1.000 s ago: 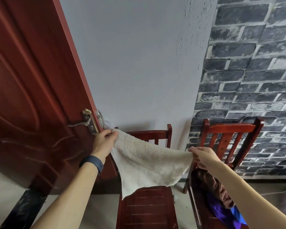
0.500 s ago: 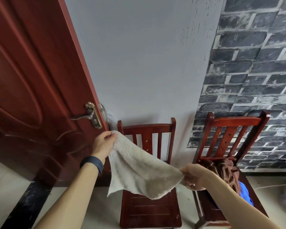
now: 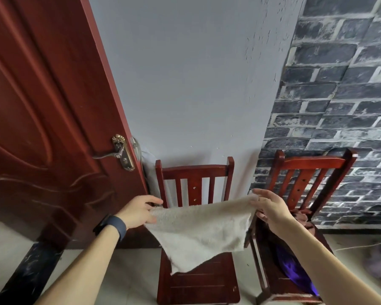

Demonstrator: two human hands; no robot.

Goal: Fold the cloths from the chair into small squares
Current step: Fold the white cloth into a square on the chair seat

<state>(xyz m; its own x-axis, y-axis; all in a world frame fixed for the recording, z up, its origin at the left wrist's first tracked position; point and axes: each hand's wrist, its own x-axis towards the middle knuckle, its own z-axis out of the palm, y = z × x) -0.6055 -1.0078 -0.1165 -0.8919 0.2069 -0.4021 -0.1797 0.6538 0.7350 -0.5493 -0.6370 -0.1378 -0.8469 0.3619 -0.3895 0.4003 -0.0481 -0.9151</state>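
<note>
Left of frame: dark-red panelled wooden door (image 3: 42, 106), w/ a dark-blue wristband (image 3: 113, 224) below it on the L forearm. Left hand (image 3: 139, 211), lower centre-left, has its grip closed on the top-left corner of the cream terry cloth (image 3: 198, 232), fingers curled over the edge. Cloth hangs spread in mid-air across lower centre, in front of and above the seat of a dark-red slatted wooden chair (image 3: 194, 172). Its top edge sags slightly betw. the hands and its bottom corner droops to a point. Right hand (image 3: 271, 208), lower centre-right, pinches the top-right corner, fingers less curled. Further right, a second dark-red slatted chair (image 3: 312, 166) carries a heap of brown and purple cloths (image 3: 293, 267). Handling, by the look: light, limp, fluffy, not slippery, nothing fragile. No stiffness, so it'll buckle wherever unsupported. Best held at the corners, as now. Bring corner to corner, prob. lay it on the seat to flatten each crease.
</note>
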